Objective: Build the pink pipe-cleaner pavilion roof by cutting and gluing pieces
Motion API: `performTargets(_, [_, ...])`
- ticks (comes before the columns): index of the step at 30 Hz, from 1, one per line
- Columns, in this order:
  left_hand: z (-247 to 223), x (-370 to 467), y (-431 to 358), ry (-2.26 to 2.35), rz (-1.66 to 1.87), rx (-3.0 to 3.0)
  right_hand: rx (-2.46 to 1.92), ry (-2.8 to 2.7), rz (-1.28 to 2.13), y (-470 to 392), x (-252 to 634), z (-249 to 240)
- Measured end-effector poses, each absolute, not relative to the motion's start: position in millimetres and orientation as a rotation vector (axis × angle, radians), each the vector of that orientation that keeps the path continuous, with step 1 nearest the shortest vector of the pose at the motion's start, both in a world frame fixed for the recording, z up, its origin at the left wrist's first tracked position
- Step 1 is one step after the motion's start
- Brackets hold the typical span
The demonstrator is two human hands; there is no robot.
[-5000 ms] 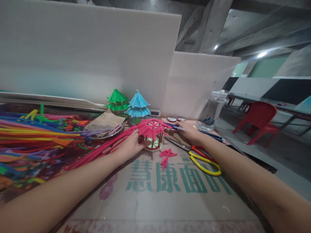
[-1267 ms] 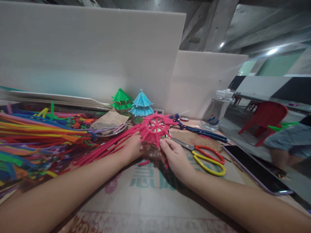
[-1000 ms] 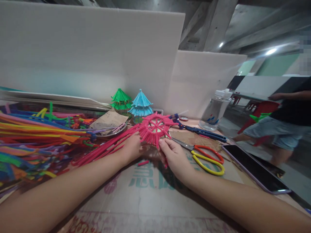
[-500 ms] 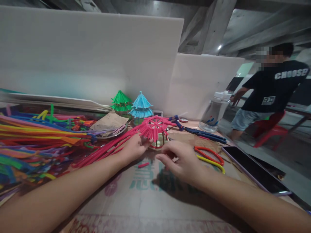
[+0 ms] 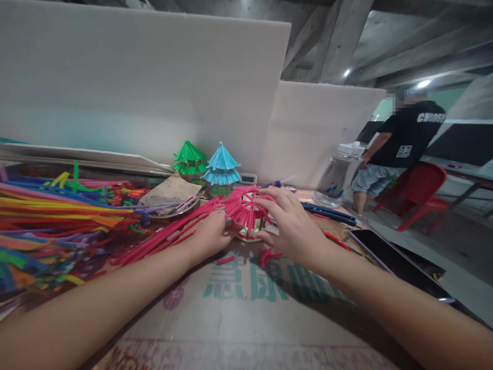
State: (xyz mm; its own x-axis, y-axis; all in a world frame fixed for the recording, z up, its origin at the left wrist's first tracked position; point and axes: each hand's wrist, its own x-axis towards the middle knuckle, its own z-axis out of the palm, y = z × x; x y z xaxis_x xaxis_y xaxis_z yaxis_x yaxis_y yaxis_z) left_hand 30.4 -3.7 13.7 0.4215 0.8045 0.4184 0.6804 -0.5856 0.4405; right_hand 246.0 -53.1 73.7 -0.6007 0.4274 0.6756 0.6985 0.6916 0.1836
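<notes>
A small pink pavilion model (image 5: 243, 208) made of pipe cleaners stands on a cardboard sheet (image 5: 246, 308). My left hand (image 5: 210, 235) holds its left side near the base. My right hand (image 5: 295, 226) rests on its right side, fingers spread over the pink roof. Short pink pipe-cleaner offcuts (image 5: 268, 255) lie on the cardboard just in front of it. A bundle of long pink pipe cleaners (image 5: 165, 234) runs under my left hand.
Green (image 5: 187, 159) and blue (image 5: 221, 167) pavilion models stand behind. Several coloured pipe cleaners (image 5: 54, 216) are piled at the left. Blue pliers (image 5: 331, 213), a phone (image 5: 396, 259) and a plastic jar (image 5: 337, 174) lie at the right. A person in a black shirt (image 5: 400, 144) stands beside a red chair (image 5: 418, 192).
My right hand let go of the tilted roof, and the model now stands upright on the cardboard. The hand then rose onto its right side, covering the scissors. The person walked further away.
</notes>
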Motion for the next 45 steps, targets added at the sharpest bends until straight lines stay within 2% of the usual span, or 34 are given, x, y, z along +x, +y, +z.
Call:
performTargets(35, [18.3, 31.2, -7.2, 1.266, 0.885, 2.463, -0.831, -2.278, -0.484, -54.1, 244.9, 71.5])
performTargets(45, [19.7, 32.1, -8.7, 1.293, 0.894, 2.432, -0.820, -2.265, -0.546, -52.3, 244.7, 70.0])
